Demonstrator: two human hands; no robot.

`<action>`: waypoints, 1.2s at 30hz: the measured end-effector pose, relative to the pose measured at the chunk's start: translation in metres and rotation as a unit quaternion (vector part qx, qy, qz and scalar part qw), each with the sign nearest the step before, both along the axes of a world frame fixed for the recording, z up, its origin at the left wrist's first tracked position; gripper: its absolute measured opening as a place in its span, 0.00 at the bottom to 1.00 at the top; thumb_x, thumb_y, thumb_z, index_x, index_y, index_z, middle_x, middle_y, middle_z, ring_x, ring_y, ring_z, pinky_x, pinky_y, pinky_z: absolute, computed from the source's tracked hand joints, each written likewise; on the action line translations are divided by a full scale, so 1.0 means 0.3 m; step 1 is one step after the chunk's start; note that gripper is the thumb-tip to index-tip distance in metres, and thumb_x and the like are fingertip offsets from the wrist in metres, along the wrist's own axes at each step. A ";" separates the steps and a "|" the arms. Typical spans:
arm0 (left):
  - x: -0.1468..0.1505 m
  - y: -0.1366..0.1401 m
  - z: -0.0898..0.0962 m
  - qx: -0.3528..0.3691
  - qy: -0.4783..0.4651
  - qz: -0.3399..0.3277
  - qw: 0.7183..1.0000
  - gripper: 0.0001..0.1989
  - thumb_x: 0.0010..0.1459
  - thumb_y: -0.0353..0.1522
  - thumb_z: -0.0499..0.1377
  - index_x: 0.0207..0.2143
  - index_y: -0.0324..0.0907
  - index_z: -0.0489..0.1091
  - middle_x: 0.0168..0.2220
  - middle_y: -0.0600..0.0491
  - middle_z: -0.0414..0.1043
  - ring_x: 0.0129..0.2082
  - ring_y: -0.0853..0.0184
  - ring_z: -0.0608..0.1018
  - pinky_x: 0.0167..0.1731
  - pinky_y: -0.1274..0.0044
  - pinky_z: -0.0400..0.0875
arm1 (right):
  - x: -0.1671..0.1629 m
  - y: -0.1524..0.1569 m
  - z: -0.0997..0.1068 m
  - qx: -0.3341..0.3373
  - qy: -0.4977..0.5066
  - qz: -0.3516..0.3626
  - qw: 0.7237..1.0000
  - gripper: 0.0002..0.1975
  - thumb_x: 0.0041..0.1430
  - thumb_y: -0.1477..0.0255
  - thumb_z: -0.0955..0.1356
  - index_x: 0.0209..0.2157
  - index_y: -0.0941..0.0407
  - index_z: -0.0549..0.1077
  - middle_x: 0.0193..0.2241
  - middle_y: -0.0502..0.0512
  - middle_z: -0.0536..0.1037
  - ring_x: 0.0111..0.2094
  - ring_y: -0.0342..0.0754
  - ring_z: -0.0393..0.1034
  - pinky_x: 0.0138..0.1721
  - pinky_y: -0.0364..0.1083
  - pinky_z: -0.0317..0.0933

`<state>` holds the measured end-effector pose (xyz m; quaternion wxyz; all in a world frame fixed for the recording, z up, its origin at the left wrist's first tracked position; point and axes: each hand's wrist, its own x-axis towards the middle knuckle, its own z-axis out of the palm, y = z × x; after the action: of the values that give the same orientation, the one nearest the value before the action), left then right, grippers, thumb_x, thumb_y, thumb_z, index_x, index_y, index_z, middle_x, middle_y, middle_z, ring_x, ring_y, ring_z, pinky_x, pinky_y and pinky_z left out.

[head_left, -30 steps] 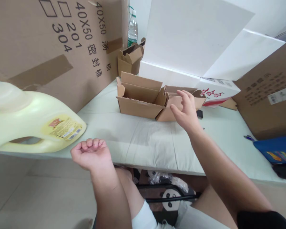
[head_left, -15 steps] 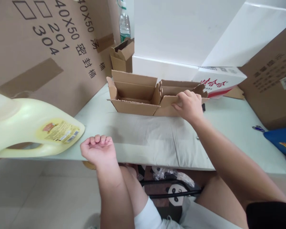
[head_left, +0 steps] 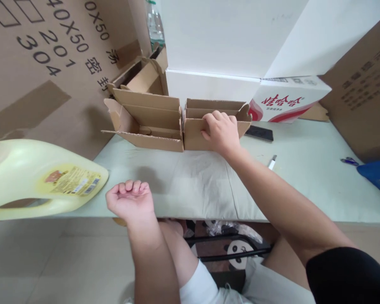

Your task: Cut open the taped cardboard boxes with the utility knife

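Note:
Two small open cardboard boxes stand side by side on the pale green tabletop. My right hand grips the near wall of the right cardboard box, thumb outside and fingers over the top edge. That box touches the left cardboard box, whose flaps spread outward. Near the table's front edge, my left hand is raised palm up with its fingers curled in, and nothing shows in it. A yellow jug lies to its left.
More open cardboard boxes stand behind, by a plastic bottle. Large white boxes fill the back. Right of my hand lie a phone and a white cutter. Big cartons flank the table.
My right hand has pushed the right box leftward, and the left box has shifted with it against the boxes behind. The phone and cutter have come into view. My left hand stays put.

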<state>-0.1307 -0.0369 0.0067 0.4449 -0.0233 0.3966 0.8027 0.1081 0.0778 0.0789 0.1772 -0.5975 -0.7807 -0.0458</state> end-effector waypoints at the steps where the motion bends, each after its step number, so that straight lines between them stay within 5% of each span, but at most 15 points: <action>1: -0.004 -0.001 -0.002 0.002 0.006 -0.002 1.000 0.22 0.36 0.31 0.58 0.25 0.44 0.42 0.19 0.64 0.51 0.14 0.78 0.57 0.17 0.81 0.52 | 0.008 -0.012 -0.003 0.012 0.014 0.012 1.000 0.20 0.63 0.71 0.64 0.56 0.52 0.71 0.54 0.64 0.74 0.57 0.63 0.65 0.57 0.61 0.54; 5: -0.014 -0.007 0.007 -0.020 -0.013 0.013 1.000 0.21 0.36 0.30 0.57 0.24 0.44 0.43 0.19 0.64 0.51 0.14 0.77 0.56 0.17 0.80 0.51 | 0.092 -0.099 -0.031 0.074 0.077 0.029 0.994 0.23 0.63 0.69 0.62 0.59 0.52 0.68 0.58 0.63 0.71 0.64 0.62 0.62 0.65 0.61 0.52; 11: 0.019 -0.003 0.025 -0.049 -0.022 0.015 0.998 0.18 0.37 0.29 0.55 0.25 0.45 0.44 0.18 0.64 0.52 0.14 0.76 0.56 0.17 0.80 0.51 | 0.303 -0.208 -0.134 0.137 0.177 -0.021 0.974 0.16 0.59 0.68 0.62 0.49 0.53 0.70 0.48 0.65 0.75 0.55 0.61 0.70 0.59 0.62 0.62; 21: 0.128 0.079 -0.003 -0.102 0.128 -0.077 0.984 0.18 0.36 0.31 0.58 0.23 0.44 0.47 0.18 0.64 0.50 0.15 0.77 0.56 0.17 0.81 0.51 | 0.612 -0.242 -0.326 0.122 0.270 -0.179 0.938 0.13 0.58 0.70 0.62 0.45 0.52 0.68 0.42 0.63 0.76 0.47 0.59 0.73 0.53 0.61 0.66; 25: 0.171 0.121 -0.019 -0.128 0.219 -0.067 0.965 0.17 0.33 0.31 0.57 0.22 0.43 0.48 0.18 0.64 0.49 0.15 0.77 0.54 0.17 0.82 0.51 | 0.690 -0.265 -0.345 0.045 0.320 -0.238 0.916 0.13 0.57 0.70 0.62 0.44 0.53 0.71 0.39 0.59 0.77 0.43 0.56 0.74 0.48 0.56 0.68; 29: 0.240 0.134 -0.028 -0.149 0.274 -0.132 0.941 0.18 0.34 0.33 0.58 0.21 0.43 0.48 0.18 0.63 0.49 0.15 0.77 0.57 0.18 0.83 0.54 | 0.755 -0.292 -0.308 -0.113 0.283 -0.245 0.921 0.15 0.62 0.68 0.62 0.45 0.52 0.76 0.38 0.56 0.80 0.37 0.54 0.75 0.40 0.53 0.65; 33: 0.323 0.137 0.004 -0.154 0.310 -0.170 0.923 0.16 0.37 0.33 0.61 0.19 0.43 0.53 0.19 0.61 0.56 0.16 0.77 0.61 0.18 0.83 0.57 | 0.814 -0.312 -0.300 -0.272 0.204 -0.265 0.902 0.18 0.65 0.66 0.61 0.49 0.50 0.78 0.43 0.58 0.83 0.43 0.61 0.76 0.36 0.53 0.61; 36: 0.395 0.160 0.055 -0.118 0.357 -0.153 0.914 0.12 0.42 0.33 0.62 0.20 0.42 0.59 0.21 0.59 0.60 0.19 0.75 0.66 0.20 0.83 0.59 | 0.834 -0.309 -0.310 -0.319 0.190 -0.248 0.895 0.22 0.66 0.64 0.60 0.56 0.49 0.75 0.47 0.60 0.83 0.46 0.64 0.77 0.36 0.54 0.63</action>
<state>-0.0121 0.0110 0.0231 0.3854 0.2738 0.6193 0.6269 0.3583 -0.0150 -0.0141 0.1052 -0.7932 -0.5315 0.2779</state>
